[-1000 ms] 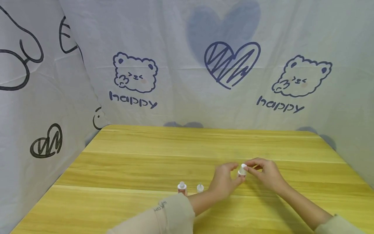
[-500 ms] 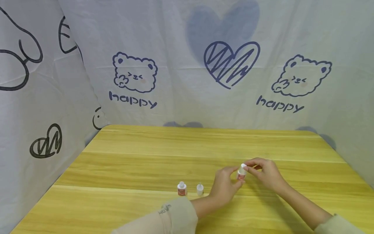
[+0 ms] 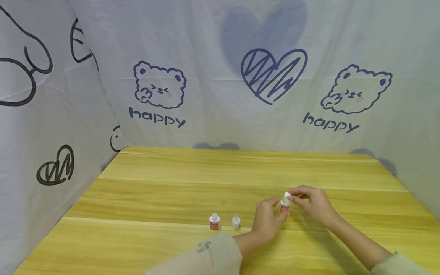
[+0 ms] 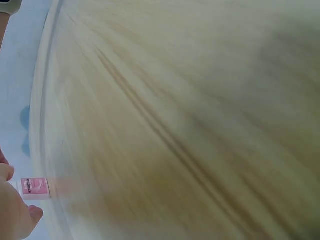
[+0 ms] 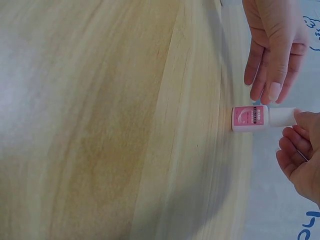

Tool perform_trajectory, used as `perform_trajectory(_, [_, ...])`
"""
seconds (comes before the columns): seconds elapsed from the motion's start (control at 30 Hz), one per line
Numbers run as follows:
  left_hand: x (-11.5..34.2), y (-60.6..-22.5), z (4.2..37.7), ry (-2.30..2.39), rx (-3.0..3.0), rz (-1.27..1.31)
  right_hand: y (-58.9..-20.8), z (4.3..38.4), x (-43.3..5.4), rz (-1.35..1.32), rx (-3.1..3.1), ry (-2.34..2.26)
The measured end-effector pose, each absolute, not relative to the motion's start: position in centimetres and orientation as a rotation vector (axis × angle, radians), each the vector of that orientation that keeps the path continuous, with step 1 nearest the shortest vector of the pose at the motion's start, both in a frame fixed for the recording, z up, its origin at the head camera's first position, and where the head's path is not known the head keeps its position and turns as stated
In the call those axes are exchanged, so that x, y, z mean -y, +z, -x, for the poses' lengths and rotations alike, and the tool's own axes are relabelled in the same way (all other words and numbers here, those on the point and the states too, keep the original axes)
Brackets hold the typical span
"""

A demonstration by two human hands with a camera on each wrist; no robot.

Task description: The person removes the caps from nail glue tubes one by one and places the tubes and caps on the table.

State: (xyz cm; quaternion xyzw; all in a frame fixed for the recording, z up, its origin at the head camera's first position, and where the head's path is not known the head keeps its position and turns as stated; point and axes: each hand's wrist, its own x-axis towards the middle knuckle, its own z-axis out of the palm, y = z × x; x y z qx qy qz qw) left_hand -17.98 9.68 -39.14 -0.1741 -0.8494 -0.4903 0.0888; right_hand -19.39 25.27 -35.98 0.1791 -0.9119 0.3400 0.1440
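A small white bottle point(image 5: 249, 118) with a pink label and white cap point(image 5: 282, 116) stands upright on the wooden table. My right hand point(image 3: 317, 204) pinches the cap from the right between thumb and fingers. My left hand point(image 3: 267, 220) is at the bottle's left side; in the right wrist view its fingers point(image 5: 274, 90) are straight and beside the bottle, not wrapped round it. Left of that hand, a second bottle point(image 3: 214, 222) with a red-looking label stands with a pale neck at its top. Beside it sits a white cap point(image 3: 235, 223), a thin stem pointing up.
The wood-grain table point(image 3: 165, 187) reaches back to a white cloth point(image 3: 213, 122) printed with bears and hearts. Another cloth point(image 3: 79, 126) hangs along the left side. The left sleeve point(image 3: 220, 254) lies over the front of the table.
The left hand has come off the bottle's lower part, baring its label. Its forearm has shifted right, uncovering the second bottle and the loose cap. The right hand keeps its place on the cap.
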Motion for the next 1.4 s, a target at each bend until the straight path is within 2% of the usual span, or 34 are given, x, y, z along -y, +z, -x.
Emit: perform_trajectory(1.4, [-10.5, -40.8, 20.3, -1.671, 2.421, 0.524, -36.2, 19.5, -25.2, -0.490, 2.662, 0.984])
